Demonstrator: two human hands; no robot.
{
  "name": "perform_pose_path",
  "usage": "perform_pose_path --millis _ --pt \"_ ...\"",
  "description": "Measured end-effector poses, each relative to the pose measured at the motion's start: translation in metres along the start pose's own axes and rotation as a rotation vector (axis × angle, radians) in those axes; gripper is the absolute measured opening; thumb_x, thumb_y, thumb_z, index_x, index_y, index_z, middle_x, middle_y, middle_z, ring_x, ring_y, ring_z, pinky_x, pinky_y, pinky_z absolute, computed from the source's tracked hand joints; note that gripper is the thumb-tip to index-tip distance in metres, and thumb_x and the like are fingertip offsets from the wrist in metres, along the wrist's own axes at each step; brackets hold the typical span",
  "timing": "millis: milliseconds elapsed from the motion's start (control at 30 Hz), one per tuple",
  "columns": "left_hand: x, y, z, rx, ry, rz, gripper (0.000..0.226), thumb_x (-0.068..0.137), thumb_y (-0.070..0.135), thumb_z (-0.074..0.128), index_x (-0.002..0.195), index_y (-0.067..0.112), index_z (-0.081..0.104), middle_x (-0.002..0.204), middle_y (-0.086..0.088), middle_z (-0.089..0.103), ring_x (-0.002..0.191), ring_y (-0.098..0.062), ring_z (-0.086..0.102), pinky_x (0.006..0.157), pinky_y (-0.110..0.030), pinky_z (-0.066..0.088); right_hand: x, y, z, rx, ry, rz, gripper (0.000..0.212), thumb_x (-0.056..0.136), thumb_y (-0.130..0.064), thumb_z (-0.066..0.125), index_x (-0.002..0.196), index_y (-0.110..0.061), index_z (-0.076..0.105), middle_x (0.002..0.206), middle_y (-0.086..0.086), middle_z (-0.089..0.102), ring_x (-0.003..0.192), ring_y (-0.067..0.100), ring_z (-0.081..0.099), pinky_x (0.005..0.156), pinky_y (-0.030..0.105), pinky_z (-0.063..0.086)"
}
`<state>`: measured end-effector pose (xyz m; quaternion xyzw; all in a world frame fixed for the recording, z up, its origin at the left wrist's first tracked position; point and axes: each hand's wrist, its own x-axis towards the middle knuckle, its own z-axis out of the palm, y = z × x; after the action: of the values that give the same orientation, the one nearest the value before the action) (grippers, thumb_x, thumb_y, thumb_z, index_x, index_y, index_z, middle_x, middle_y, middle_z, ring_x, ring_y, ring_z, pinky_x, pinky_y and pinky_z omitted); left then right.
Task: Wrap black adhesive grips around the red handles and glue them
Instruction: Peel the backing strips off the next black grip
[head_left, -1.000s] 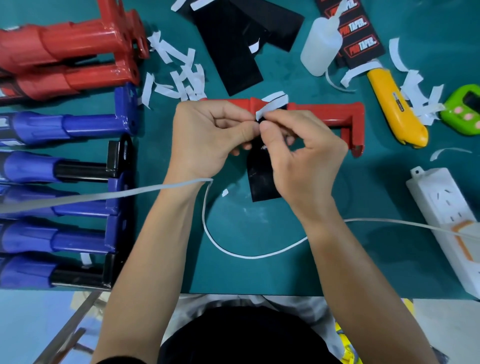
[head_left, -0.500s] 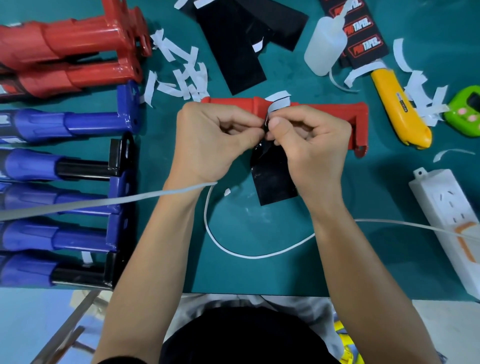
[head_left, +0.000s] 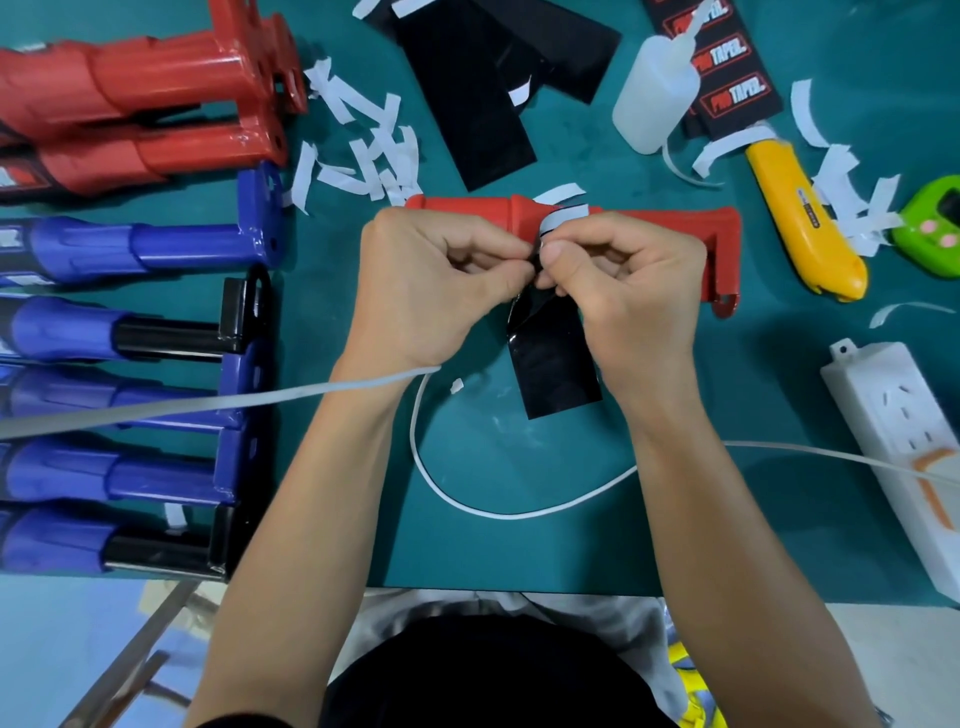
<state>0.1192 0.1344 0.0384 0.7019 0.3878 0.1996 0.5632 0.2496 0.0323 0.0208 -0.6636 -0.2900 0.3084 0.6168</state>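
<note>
A red handle (head_left: 670, 228) lies across the green mat just beyond my hands. A black adhesive grip (head_left: 556, 364) hangs down toward me from between my fingertips. My left hand (head_left: 436, 286) pinches its top left corner. My right hand (head_left: 623, 280) pinches the same top edge, where a white backing strip (head_left: 563, 217) curls up over the handle. More black grip sheets (head_left: 467, 98) lie at the back. A white glue bottle (head_left: 654, 93) lies tilted at the back right.
Red handles (head_left: 145, 104) and blue handles (head_left: 130, 249) are stacked along the left. White backing scraps (head_left: 363, 150) litter the mat. A yellow utility knife (head_left: 800, 213), a green timer (head_left: 935, 228) and a white power strip (head_left: 904, 447) are on the right; a white cable (head_left: 519, 512) loops near me.
My hands have closed together on the grip's top edge, and the white backing strip now shows shorter above my fingers. The grip shifted slightly to the right.
</note>
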Motion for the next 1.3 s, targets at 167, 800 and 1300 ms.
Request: perform_pose_path --millis 167,800,1300 --pt "0.000 0.001 0.001 0.004 -0.004 -0.003 0.027 0.081 0.001 0.084 0.079 0.027 0.079 0.065 0.015 0.073 0.056 -0.001 0.064 0.057 -0.016 0.049 0.001 0.001 0.000 0.007 -0.026 -0.016 0.025 0.087 0.008 0.069 0.081 -0.016 0.073 0.075 -0.006 0.073 0.061 0.015 0.065 0.062 0.029 0.055" --pt "0.003 0.002 0.001 -0.140 -0.050 -0.119 0.023 0.084 -0.007 0.078 0.078 0.014 0.073 0.059 0.003 0.070 0.051 -0.010 0.065 0.050 -0.019 0.048 -0.003 0.000 0.001 -0.104 0.019 -0.045 0.012 0.091 0.005 0.062 0.082 -0.002 0.066 0.073 0.003 0.065 0.066 0.008 0.056 0.064 0.023 0.045" --pt "0.004 -0.001 0.001 -0.124 -0.069 -0.098 0.008 0.083 -0.013 0.074 0.083 -0.005 0.074 0.061 -0.016 0.067 0.051 -0.015 0.062 0.051 -0.023 0.048 -0.010 -0.001 0.000 -0.565 0.095 -0.426 0.014 0.088 0.003 0.073 0.079 -0.006 0.080 0.075 0.002 0.073 0.062 0.013 0.057 0.058 0.026 0.047"
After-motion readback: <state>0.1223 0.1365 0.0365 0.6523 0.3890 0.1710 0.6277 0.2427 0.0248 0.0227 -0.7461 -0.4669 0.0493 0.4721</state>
